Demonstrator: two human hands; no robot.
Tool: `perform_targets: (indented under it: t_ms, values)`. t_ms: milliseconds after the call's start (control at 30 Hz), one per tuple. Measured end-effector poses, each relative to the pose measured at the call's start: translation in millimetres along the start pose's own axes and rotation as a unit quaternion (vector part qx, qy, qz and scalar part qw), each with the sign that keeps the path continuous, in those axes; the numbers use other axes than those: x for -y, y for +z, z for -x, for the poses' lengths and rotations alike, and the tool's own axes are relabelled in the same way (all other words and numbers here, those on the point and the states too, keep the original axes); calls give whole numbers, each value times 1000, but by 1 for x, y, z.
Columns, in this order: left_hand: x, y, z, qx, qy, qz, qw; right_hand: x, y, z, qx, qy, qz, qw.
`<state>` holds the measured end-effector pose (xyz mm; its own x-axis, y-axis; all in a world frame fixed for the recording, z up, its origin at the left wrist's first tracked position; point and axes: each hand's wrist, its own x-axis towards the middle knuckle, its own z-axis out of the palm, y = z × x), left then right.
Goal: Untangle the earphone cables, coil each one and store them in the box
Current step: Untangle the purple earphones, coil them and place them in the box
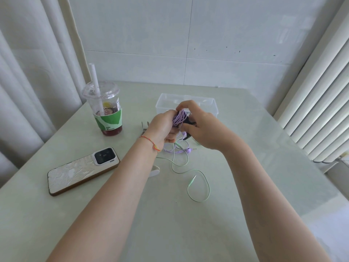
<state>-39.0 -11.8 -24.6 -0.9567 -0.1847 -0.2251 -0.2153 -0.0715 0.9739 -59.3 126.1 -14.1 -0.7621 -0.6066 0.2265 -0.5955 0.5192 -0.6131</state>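
Your left hand [162, 127] grips a lilac earphone cable coil [179, 118]; your right hand [203, 127] pinches it beside something black [188, 121], not identifiable. On your left wrist: thin red-orange string bracelet [150, 141]. Below the hands you have a mint-green earphone cable [198, 186] with a matching green plug, on a pale grey-green glossy tabletop [245, 167]. Clear colourless plastic box [211, 104]. Clear plastic cup [105, 108]: white straw, green-and-white sleeve, dark red liquid at the bottom. Phone in a white relief-patterned case [79, 172]: brown edge, black camera block.
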Motion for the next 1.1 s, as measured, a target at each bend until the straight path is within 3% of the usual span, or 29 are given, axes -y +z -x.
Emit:
perform_targets:
  t_ms: [333, 567, 767, 1100]
  values:
    - [0, 0, 0, -6, -5, 9, 1000, 2, -2, 2, 8, 0, 2, 1000]
    - [-1, -1, 1, 13, 1, 25, 1000, 1, 1, 0, -40, -7, -8, 999]
    - [-4, 1, 5, 52, -2, 107, 993, 4, -3, 2, -68, -22, -39, 997]
    - [-1, -4, 3, 67, -8, 118, 991, 6, -3, 4, -46, -39, -2, 998]
